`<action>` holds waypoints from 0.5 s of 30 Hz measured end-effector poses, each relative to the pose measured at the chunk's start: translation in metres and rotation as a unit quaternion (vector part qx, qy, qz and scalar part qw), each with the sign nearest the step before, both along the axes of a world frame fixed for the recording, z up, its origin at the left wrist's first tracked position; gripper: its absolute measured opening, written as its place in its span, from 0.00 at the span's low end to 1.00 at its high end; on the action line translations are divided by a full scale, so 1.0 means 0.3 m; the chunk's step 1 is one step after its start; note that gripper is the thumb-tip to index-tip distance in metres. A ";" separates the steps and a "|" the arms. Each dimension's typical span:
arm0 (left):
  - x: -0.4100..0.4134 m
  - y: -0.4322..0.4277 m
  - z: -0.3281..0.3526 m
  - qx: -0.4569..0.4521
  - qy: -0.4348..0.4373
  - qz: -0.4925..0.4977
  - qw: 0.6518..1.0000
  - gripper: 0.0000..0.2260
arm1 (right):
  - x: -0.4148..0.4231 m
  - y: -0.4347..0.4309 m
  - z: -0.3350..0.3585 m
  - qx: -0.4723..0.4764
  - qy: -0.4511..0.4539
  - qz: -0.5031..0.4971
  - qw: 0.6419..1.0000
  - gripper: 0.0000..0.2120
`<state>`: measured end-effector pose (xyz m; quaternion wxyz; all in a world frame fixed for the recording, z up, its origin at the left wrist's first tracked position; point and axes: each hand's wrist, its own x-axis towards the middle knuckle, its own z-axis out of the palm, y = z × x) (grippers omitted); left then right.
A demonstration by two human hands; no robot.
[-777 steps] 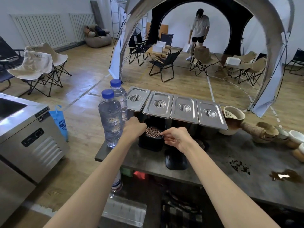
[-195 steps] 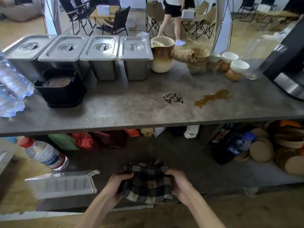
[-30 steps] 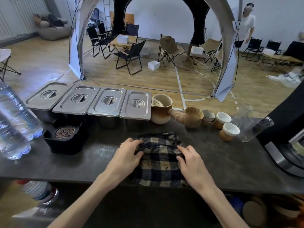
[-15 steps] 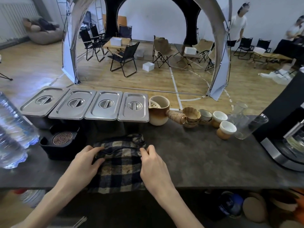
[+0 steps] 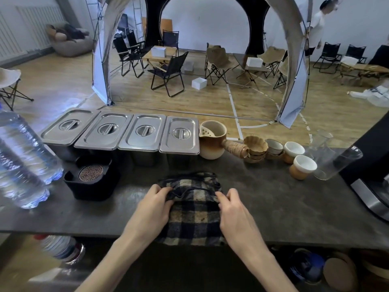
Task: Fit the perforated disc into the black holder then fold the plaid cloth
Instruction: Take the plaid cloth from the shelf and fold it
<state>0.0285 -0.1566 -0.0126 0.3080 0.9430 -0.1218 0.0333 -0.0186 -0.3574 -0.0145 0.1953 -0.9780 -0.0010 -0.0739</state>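
I see the left hand (image 5: 154, 205) and right hand (image 5: 235, 209) each pinching the plaid cloth (image 5: 194, 216) at the table's (image 5: 273, 205) near edge. The perforated disc (image 5: 91, 173) sits in the black holder (image 5: 92, 184).

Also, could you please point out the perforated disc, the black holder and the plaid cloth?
perforated disc (image 5: 91, 172), head view, its patterned centre.
black holder (image 5: 94, 191), head view, its front wall.
plaid cloth (image 5: 194, 218), head view, middle of its flat part.

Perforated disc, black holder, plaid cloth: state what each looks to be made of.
Perforated disc: likely metal with a coppery-brown finish, judging by its fine, crisp cut-out pattern.
Black holder: matte black, probably plastic or rubber; rounded moulded corners, no shine.
Plaid cloth: soft woven fabric, dark blue and beige checks, slightly fuzzy, bunching where both hands grip it.
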 end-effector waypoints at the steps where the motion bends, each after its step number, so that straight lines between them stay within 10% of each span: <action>1: -0.007 -0.030 -0.002 -0.010 -0.003 -0.006 1.000 0.17 | -0.008 -0.028 0.001 -0.002 0.003 -0.009 1.000 0.22; 15: -0.060 -0.343 -0.033 -0.027 0.001 -0.043 0.999 0.08 | -0.084 -0.310 0.011 0.006 0.018 -0.102 0.995 0.17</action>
